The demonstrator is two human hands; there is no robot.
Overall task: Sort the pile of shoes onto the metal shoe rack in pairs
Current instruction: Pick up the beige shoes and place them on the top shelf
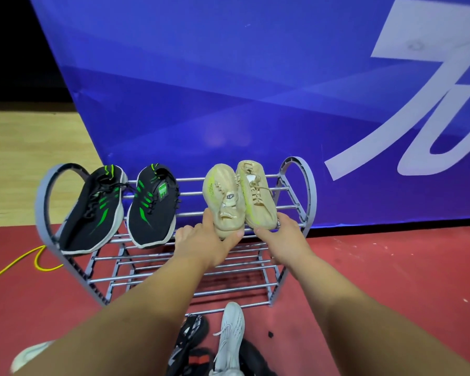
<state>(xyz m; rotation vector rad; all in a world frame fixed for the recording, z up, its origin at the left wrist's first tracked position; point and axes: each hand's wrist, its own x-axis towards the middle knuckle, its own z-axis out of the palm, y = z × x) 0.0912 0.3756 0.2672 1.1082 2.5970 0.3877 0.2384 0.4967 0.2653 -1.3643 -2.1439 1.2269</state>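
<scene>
1. Big blue banner wall with white lettering (255, 90) fills the whole back of the view, standing right behind the rack.
2. Red floor (391, 280) takes up the lower half, with a strip of light wood flooring (25, 158) off to the left.
3. The grey metal shoe rack with silver rod shelves and curved end frames (299, 191) sits on the red floor against the banner. Lower tiers are bare rods.
4. Top tier, left side: a pair of black knit sneakers with green stripes and white soles (125, 207), side by side, toes hanging over the front rod.
5. Top tier, right side: a pair of beige knit sneakers with yellow-green streaks (239, 196), pressed right up against each other.
6. Left hand (209, 240) has its fingers wrapped around the near end of the left beige shoe, thumb across the front.
7. Right hand (280, 234) is on the near end of the right beige shoe, fingers curled over it.
8. Leftover pile on the floor below the rack: a white sneaker (231, 337) and black sneakers with white and red bits (190, 340).
9. Yellow cable (25, 263) snakes along the floor at left.
</scene>
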